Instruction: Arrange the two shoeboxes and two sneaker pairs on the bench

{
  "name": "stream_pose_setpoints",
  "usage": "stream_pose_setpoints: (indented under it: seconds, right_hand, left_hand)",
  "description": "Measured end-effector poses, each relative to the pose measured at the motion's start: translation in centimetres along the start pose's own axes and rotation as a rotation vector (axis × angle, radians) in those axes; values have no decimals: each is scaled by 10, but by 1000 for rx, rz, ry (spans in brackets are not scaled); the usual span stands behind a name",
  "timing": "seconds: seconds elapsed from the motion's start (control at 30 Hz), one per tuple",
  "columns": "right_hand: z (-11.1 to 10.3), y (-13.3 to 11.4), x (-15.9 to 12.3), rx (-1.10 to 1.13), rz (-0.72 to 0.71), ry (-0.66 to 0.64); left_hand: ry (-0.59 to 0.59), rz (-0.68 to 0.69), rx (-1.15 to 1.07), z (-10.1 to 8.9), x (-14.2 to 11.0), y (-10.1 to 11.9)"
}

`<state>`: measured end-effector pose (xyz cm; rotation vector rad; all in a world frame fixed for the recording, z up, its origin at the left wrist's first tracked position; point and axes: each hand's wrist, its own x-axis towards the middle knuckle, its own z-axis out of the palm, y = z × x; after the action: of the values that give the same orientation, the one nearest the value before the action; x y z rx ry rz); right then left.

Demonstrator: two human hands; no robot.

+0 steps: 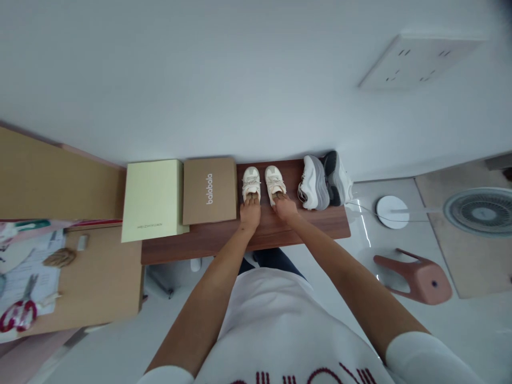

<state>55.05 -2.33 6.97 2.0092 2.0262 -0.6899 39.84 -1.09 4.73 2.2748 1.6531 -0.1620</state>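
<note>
Two small cream shoes stand side by side on a dark wooden table [256,240], toes toward the wall. My left hand [250,212] has its fingers tucked into the opening of the left cream shoe [251,181]. My right hand [285,207] has its fingers inside the right cream shoe [274,180]. Both hands grip the heels from the near side.
A brown shoebox [209,190] and a pale green box [153,199] lie left of the shoes. A grey-and-white pair of sneakers [325,180] stands at the right. On the floor are a pink stool [416,276], a white round base [392,212] and a fan [480,210].
</note>
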Motion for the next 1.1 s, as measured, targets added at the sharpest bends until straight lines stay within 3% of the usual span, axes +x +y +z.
stream_pose_setpoints:
  seconds: [0.17,0.4,0.6,0.83,0.97,1.1]
  right_hand:
    - [-19,18,-12,10,-6,156]
    - [-38,95,-43,91,132,373]
    - [-32,162,-67,140,299,381]
    - [-19,219,-87,207,479,381]
    - [-9,252,-81,224,511,389]
    - [0,283,-63,342,524,251]
  left_hand:
    - [111,-17,-50,-20,-1,18]
    - [167,223,-172,-32,9,75]
    - [11,338,-192,-13,10,119]
    - [-126,323,-181,12,13,146]
    - [-135,248,-217,27,21,156]
    - [-193,147,-285,44,32,162]
